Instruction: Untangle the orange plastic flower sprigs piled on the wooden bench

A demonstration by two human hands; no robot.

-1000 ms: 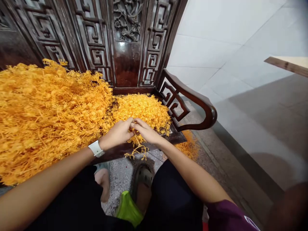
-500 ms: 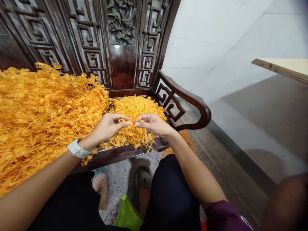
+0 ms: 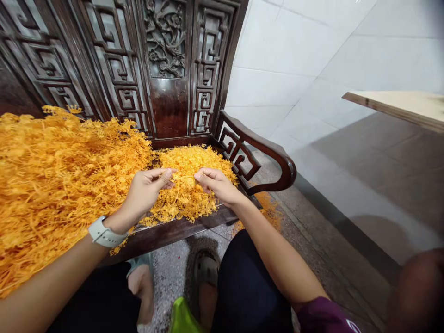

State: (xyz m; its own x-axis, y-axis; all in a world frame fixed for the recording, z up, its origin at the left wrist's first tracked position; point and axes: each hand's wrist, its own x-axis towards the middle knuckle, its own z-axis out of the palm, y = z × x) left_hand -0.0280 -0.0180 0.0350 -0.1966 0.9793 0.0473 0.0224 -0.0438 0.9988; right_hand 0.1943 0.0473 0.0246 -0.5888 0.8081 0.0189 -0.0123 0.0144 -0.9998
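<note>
Over the smaller heap of orange-yellow plastic sprigs [image 3: 187, 203], my two hands are apart. My left hand [image 3: 147, 189], with a pale watch strap at the wrist, is closed with thumb and index finger pressed together. My right hand [image 3: 218, 185] is closed in a pinch too, its fingertips facing the left ones. Anything in either pinch blends with the orange behind it, so I cannot make it out. To the left rises a much larger pile of long-stemmed orange sprigs [image 3: 69, 171].
The heaps lie on a dark carved wooden bench [image 3: 173, 234] with a lattice back [image 3: 169, 108] and a curved armrest [image 3: 277, 157]. Orange bits [image 3: 268, 212] are scattered on the floor. A green plastic object [image 3: 183, 317] is between my legs. A board edge [image 3: 391, 106] juts in from the right.
My hands were together at the fingertips with a thin orange piece between them. They have now drawn apart, the left one moving left. The view has shifted slightly.
</note>
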